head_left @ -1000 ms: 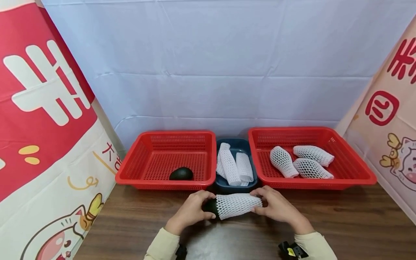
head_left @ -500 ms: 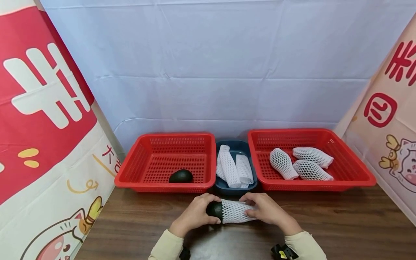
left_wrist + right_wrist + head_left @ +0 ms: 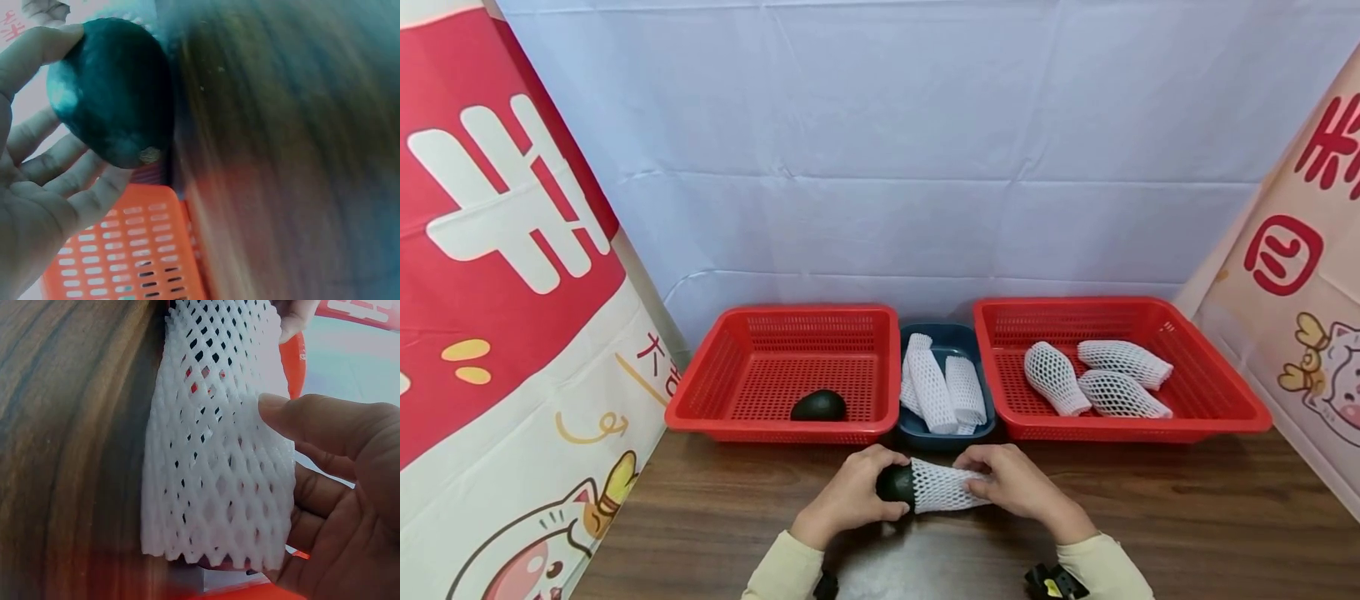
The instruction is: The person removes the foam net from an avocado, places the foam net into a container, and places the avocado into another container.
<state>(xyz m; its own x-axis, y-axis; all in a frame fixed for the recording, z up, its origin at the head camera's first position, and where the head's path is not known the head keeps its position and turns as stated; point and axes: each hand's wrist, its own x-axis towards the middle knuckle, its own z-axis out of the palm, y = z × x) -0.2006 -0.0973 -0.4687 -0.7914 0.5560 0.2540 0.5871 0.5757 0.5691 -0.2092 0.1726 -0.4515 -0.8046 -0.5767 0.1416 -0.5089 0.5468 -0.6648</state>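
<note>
Above the table, in the head view, my left hand (image 3: pixel 853 493) grips a dark green avocado (image 3: pixel 895 486) between thumb and fingers. The avocado's right end is inside a white foam net sleeve (image 3: pixel 938 487). With thumb and fingers, my right hand (image 3: pixel 1018 482) pinches the sleeve's other end. In the left wrist view the bare, rounded end of the avocado (image 3: pixel 115 94) faces the camera, with a small stem scar. The right wrist view shows the sleeve (image 3: pixel 215 462) hanging flat and loose at its open end, the thumb (image 3: pixel 306 419) pressed on its side.
A red basket (image 3: pixel 707 425) at the left holds one bare avocado (image 3: pixel 818 405). Between the baskets, a dark blue tray (image 3: pixel 951 333) holds several foam sleeves (image 3: pixel 934 387). The right red basket (image 3: pixel 1210 421) holds 3 net-covered pieces (image 3: pixel 1123 394). A pale cloth hangs behind.
My right hand has shifted left along the sleeve, gripping it farther in. The left hand has moved slightly right, and a little more of the avocado shows.
</note>
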